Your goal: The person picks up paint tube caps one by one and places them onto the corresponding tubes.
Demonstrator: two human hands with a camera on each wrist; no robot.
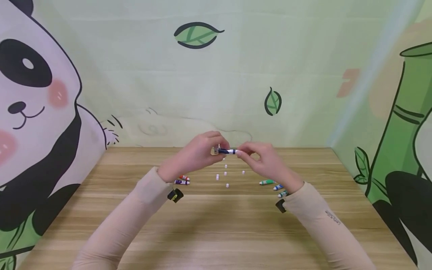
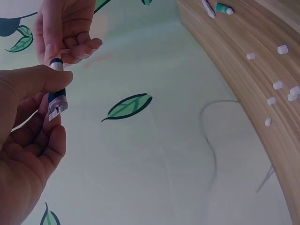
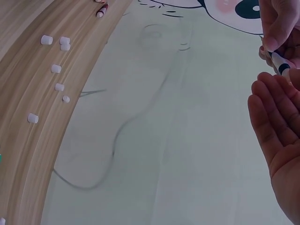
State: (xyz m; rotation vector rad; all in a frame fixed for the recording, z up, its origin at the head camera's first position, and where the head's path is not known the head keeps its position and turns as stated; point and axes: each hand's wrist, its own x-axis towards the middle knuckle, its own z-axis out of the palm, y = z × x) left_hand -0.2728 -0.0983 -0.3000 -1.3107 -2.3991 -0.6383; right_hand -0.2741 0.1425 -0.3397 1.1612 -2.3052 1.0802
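A small dark blue and white paint tube (image 1: pixel 228 151) is held level between both hands, above the far part of the table. My left hand (image 1: pixel 206 147) pinches its body near the flat crimped end, which shows below the thumb in the left wrist view. At the white end, the thumb and forefinger of my right hand (image 1: pixel 264 156) pinch the tube; they hide its tip. In the right wrist view, part of the paint tube (image 3: pixel 280 63) shows between the two hands, and the other right fingers are held fairly straight.
Several small white cylinders, like caps (image 1: pixel 225 173), lie scattered on the wooden table (image 1: pixel 216 232). A red tube (image 1: pixel 184 177) and a purple tube (image 1: pixel 182 182) lie left. Right are a green tube (image 1: pixel 267 182), a blue tube (image 1: pixel 278 187) and a dark green tube (image 1: pixel 282 194).
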